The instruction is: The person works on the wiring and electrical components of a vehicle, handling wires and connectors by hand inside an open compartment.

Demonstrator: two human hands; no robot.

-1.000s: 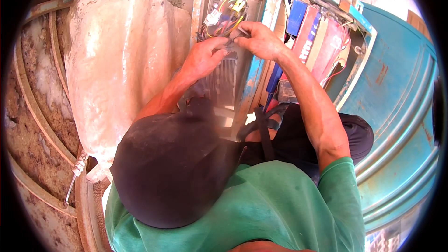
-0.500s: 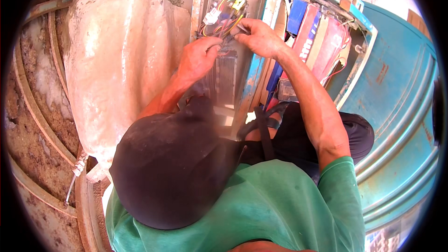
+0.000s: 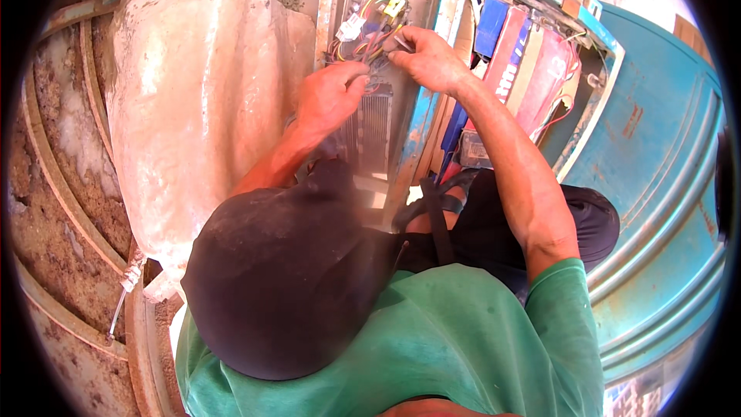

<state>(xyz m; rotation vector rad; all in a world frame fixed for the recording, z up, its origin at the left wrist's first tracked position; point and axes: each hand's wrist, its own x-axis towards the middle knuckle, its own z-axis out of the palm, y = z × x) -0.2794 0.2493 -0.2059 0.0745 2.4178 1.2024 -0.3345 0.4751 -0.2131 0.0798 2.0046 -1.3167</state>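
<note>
My left hand (image 3: 332,98) is closed in a pinch at the lower end of a bundle of thin coloured wires (image 3: 376,37). Just to its right and a little farther away, my right hand (image 3: 426,62) pinches the same bundle; which strand lies between its fingertips is too small to make out. A white plug connector (image 3: 351,28) and a yellow one (image 3: 395,6) hang among the wires beyond both hands. Below the fingers a finned metal box (image 3: 374,120) sits upright in the frame opening, partly hidden by my left hand and wrist.
A rusty, blue-painted frame post (image 3: 417,135) stands right of the wires. Red and blue battery-like boxes (image 3: 513,69) with loose wires fill the bay beyond it. A large pale moulded shell (image 3: 193,108) rises at left; a turquoise panel (image 3: 656,123) lies at right.
My right fingertips have shifted slightly left and up along the wires. My left hand has turned a little, its fingers still bunched at the bundle.
</note>
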